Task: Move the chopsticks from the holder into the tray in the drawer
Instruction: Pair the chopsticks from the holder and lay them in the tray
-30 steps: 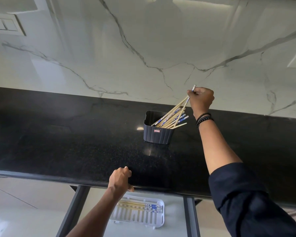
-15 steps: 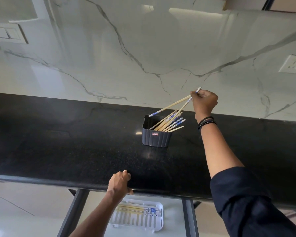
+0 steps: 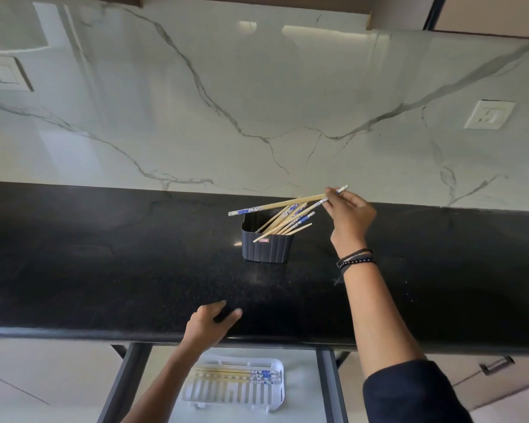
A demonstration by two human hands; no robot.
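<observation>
A dark ribbed holder (image 3: 267, 247) stands on the black counter and has several wooden chopsticks (image 3: 290, 222) with blue-patterned ends leaning out of it to the right. My right hand (image 3: 350, 216) pinches two chopsticks (image 3: 275, 206) that lie almost level above the holder; one tip still hangs over the holder's front. My left hand (image 3: 209, 328) rests on the counter's front edge with fingers loosely spread and holds nothing. Below it, in the pulled-out drawer, a white slotted tray (image 3: 275, 392) has a few chopsticks (image 3: 235, 374) lying along its far side.
The black counter (image 3: 104, 270) runs the full width under a white marble wall. The grey drawer rails (image 3: 327, 386) frame the tray. A wall socket (image 3: 489, 115) sits at the right, a switch plate (image 3: 0, 73) at the left, and a cupboard handle (image 3: 495, 366) at the lower right.
My right hand has lifted two chopsticks up out of the holder and tipped them toward level. My left hand's fingers have opened on the counter edge.
</observation>
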